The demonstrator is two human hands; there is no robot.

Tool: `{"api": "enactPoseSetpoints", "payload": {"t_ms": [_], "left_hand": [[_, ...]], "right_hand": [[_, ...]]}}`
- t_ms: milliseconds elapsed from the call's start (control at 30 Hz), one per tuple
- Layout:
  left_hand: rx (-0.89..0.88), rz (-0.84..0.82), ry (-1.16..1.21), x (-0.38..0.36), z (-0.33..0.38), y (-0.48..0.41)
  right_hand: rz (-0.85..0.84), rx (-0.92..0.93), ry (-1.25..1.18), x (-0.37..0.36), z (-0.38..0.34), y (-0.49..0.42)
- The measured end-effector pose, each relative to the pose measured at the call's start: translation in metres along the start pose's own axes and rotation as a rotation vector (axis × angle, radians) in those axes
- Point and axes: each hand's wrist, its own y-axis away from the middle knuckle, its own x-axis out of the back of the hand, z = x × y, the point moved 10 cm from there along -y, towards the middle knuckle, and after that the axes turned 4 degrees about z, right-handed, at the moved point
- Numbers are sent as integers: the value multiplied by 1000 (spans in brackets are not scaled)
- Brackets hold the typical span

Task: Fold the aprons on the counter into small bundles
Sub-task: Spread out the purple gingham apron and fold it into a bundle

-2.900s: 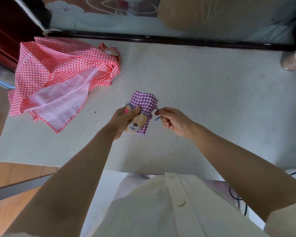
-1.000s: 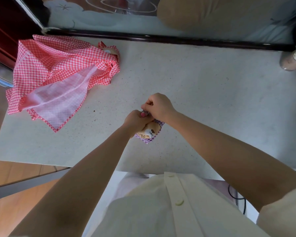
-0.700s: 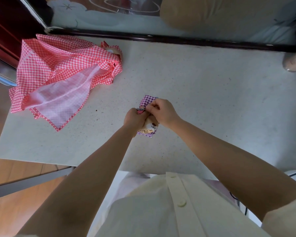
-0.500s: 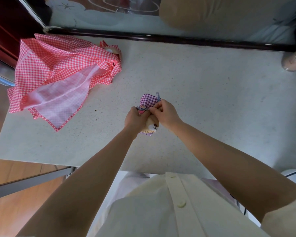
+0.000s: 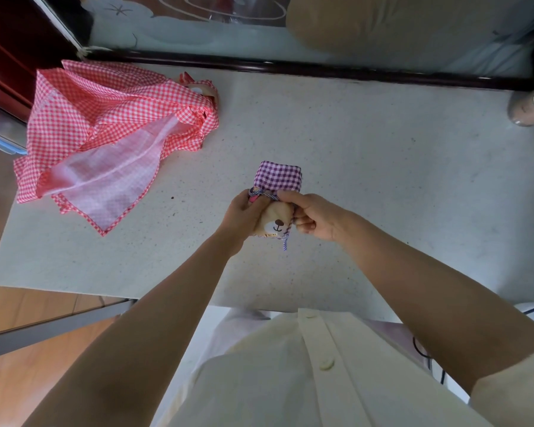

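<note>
2 closed grips on the purple bundle (image 5: pixel 277 177): left hand (image 5: pixel 242 218) around it, right hand (image 5: pixel 316 217) pinching its cord (image 5: pixel 285 241).

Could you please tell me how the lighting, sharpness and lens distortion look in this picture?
Head view: soft, even light on the counter, no hard shadows; head view: the purple gingham bundle, gripped by left hand and right hand, and the red gingham apron are sharp; head view: wide-angle distortion bows the dark back rail, the labelled container at right looks soft.
</note>
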Motion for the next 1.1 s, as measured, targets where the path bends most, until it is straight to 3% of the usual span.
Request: {"api": "enactPoseSetpoints", "payload": {"t_ms": [200, 433, 600, 767, 867, 1100], "left_hand": [[-23, -31, 39, -1, 9, 1], [-49, 170, 51, 8, 16, 5], [86, 193, 135, 15, 9, 2], [65, 182, 89, 13, 11, 3], [173, 206, 245, 15, 2, 2], [283, 241, 311, 18, -5, -3]], "right_hand": [[33, 96, -7, -2, -11, 3], [47, 152, -6, -10, -22, 4], [3, 215, -48, -11, -23, 6], [85, 238, -25, -5, -24, 6], [136, 257, -25, -1, -27, 8], [155, 328, -24, 0, -38, 22]]}}
